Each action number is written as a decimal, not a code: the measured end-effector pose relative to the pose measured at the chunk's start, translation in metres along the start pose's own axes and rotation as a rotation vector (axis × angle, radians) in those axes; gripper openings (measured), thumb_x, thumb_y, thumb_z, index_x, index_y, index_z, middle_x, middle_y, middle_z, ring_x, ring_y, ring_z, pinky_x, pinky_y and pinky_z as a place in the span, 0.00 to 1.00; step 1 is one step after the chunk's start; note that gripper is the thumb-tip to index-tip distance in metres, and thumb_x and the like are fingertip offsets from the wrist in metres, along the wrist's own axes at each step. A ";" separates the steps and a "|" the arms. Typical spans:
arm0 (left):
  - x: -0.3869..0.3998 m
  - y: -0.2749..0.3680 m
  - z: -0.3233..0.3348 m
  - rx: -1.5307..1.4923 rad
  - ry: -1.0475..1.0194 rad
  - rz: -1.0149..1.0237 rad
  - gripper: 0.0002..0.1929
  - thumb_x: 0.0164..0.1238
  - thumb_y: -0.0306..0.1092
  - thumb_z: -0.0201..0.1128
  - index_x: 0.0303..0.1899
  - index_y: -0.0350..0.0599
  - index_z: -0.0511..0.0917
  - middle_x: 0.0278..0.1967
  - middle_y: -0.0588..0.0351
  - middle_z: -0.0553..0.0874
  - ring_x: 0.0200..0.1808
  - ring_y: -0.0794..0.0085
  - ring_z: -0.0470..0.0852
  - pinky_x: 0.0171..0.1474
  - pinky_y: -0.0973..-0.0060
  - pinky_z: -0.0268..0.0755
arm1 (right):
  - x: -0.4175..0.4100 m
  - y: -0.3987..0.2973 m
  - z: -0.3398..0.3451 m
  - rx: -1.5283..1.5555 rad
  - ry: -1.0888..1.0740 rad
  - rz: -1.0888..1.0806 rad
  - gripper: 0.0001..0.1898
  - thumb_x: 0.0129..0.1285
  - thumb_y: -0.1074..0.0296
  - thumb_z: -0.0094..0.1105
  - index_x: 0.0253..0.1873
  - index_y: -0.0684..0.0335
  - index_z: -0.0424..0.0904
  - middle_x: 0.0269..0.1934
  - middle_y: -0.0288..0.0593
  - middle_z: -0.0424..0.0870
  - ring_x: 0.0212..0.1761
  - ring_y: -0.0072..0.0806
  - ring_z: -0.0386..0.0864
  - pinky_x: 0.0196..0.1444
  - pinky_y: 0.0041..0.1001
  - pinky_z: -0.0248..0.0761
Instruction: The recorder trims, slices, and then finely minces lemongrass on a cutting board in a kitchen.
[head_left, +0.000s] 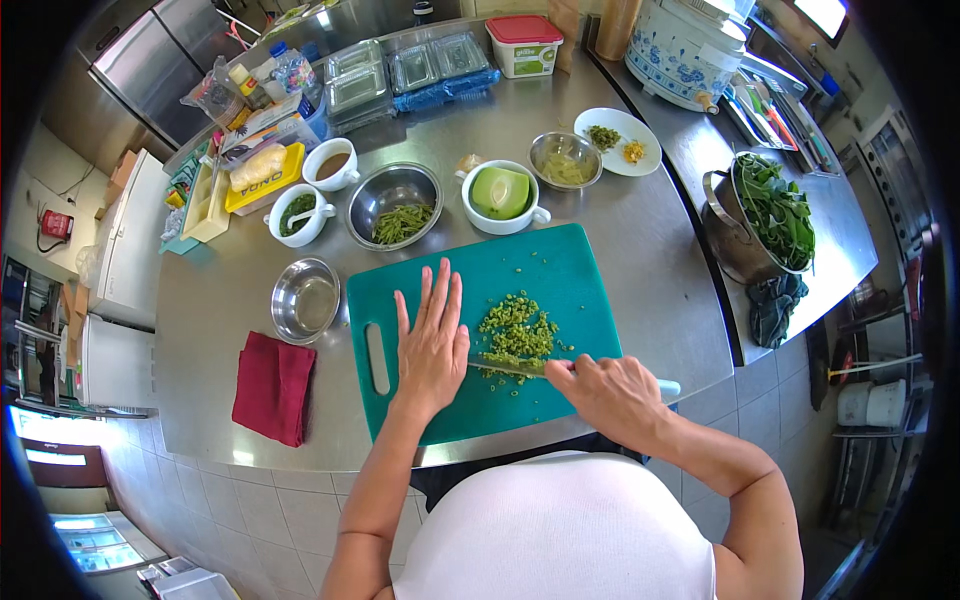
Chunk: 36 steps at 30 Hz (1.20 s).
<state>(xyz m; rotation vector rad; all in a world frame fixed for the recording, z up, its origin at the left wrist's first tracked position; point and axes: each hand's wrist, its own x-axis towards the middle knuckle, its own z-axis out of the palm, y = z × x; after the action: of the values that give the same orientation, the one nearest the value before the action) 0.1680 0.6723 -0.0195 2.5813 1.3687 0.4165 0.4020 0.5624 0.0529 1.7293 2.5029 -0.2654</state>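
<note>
A green plastic cutting board (480, 281) lies on the steel table in front of me. Chopped green pieces, like sliced beans (519, 326), are heaped right of its middle, with bits scattered around. My right hand (611, 394) grips a kitchen knife (514, 366) by its pale handle, the blade pointing left across the near edge of the heap. Flat on the board, left of the heap, rests my left hand (431, 341), fingers spread and pointing away from me. It holds nothing, and its thumb is close to the blade's tip.
Behind the board stand a steel bowl of cut greens (395, 206), a white cup with a pale green vegetable (500, 196) and a white plate (637, 161). An empty steel bowl (305, 300) and a folded red cloth (274, 388) lie left. A pot of leaves (757, 217) stands right.
</note>
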 end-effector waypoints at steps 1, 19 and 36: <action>-0.004 0.000 0.002 0.031 0.021 -0.011 0.36 0.77 0.34 0.50 0.84 0.43 0.52 0.86 0.51 0.49 0.87 0.56 0.44 0.84 0.42 0.29 | 0.002 0.004 0.008 0.001 0.001 0.002 0.08 0.70 0.73 0.61 0.47 0.58 0.71 0.25 0.40 0.80 0.24 0.34 0.87 0.21 0.33 0.76; -0.026 0.016 -0.005 -0.202 0.316 0.028 0.47 0.78 0.60 0.56 0.85 0.43 0.46 0.84 0.34 0.44 0.86 0.38 0.40 0.80 0.32 0.21 | 0.002 0.020 0.002 0.234 0.074 -0.013 0.05 0.71 0.70 0.61 0.44 0.60 0.73 0.23 0.42 0.82 0.24 0.41 0.86 0.25 0.39 0.77; -0.006 0.042 0.022 0.006 0.346 0.107 0.64 0.58 0.75 0.65 0.86 0.52 0.38 0.84 0.31 0.38 0.85 0.35 0.36 0.76 0.23 0.22 | -0.007 0.042 0.009 0.335 0.195 0.185 0.10 0.80 0.59 0.56 0.43 0.57 0.72 0.19 0.48 0.78 0.24 0.50 0.82 0.27 0.46 0.73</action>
<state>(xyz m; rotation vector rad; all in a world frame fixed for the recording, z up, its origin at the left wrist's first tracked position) 0.2050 0.6433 -0.0284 2.6862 1.3309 0.9134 0.4432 0.5687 0.0409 2.1963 2.5181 -0.5532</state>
